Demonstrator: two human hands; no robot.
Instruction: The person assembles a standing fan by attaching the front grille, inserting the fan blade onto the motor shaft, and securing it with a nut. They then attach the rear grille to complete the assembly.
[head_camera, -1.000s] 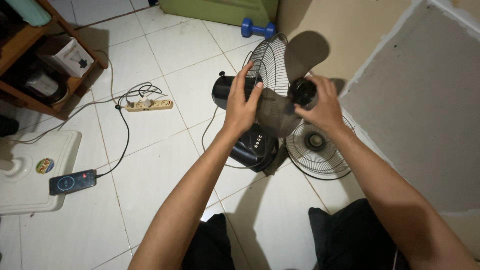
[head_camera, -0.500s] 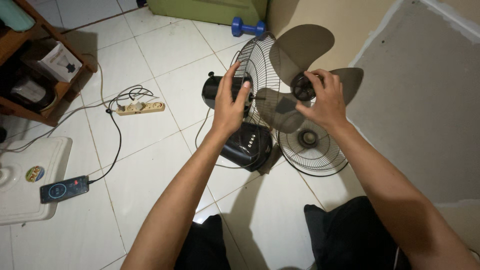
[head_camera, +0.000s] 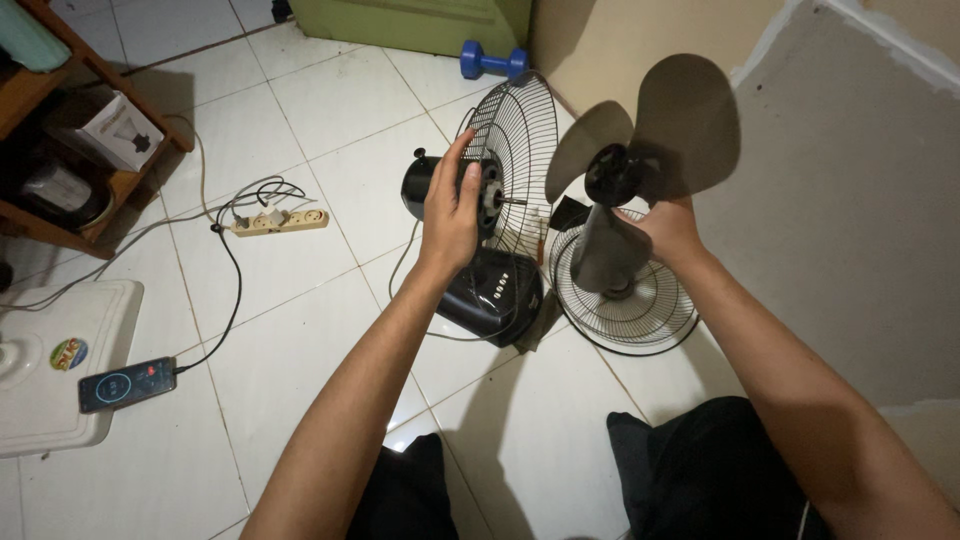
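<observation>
- The left hand (head_camera: 452, 208) clasps the black cylindrical motor housing (head_camera: 425, 183) of the dismantled fan, fingers curled against the rear wire guard (head_camera: 515, 150).
- The thin motor shaft (head_camera: 513, 202) projects level from the guard hub, towards the right.
- The right hand (head_camera: 672, 230) holds the grey translucent three-blade propeller (head_camera: 640, 150) from below, fingers closed on it; the exact grip is hidden.
- The propeller hub sits clear of the shaft tip, to its right and slightly higher.
- The right hand is nearer the propeller.

Left hand (head_camera: 450, 215) raised, fingers extended, thumb apart. Right hand (head_camera: 668, 228) lifted, fingers curled closed. Both forearms extended forward.
</observation>
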